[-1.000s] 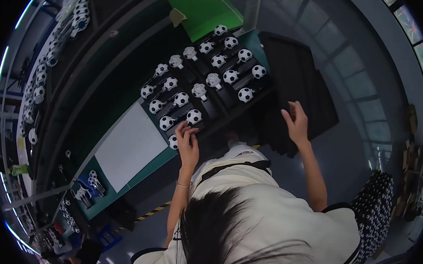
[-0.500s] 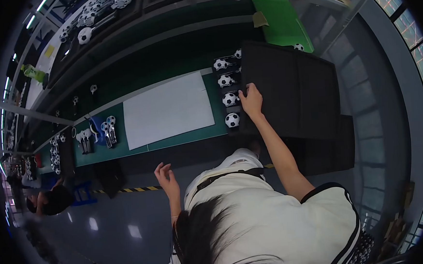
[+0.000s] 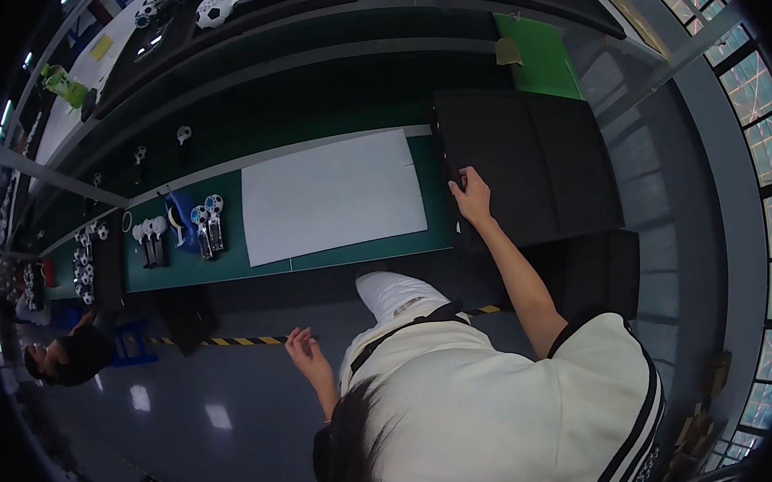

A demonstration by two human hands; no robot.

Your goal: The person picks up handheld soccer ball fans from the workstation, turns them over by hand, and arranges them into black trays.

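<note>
My right hand [image 3: 473, 198] grips the left edge of a black tray [image 3: 545, 165], fingers bent at its rim. The tray lies flat at the right end of the green bench and looks closed over whatever is beneath it. My left hand [image 3: 306, 350] hangs in the air in front of the bench, fingers loosely curled and apart, holding nothing. A white sheet [image 3: 335, 195] lies on the bench to the left of the tray.
Football-headed pieces [image 3: 208, 227] lie left of the sheet beside a blue tape dispenser [image 3: 181, 223]. Behind the tray is a green panel [image 3: 543, 59]. A shelf [image 3: 301, 8] runs overhead. Another person [image 3: 73, 357] sits far left near a blue stool [image 3: 131, 343].
The black tray has shifted left with my right hand, covering the row of football-headed pieces that showed beside it. My view has turned slightly; my left hand stays free.
</note>
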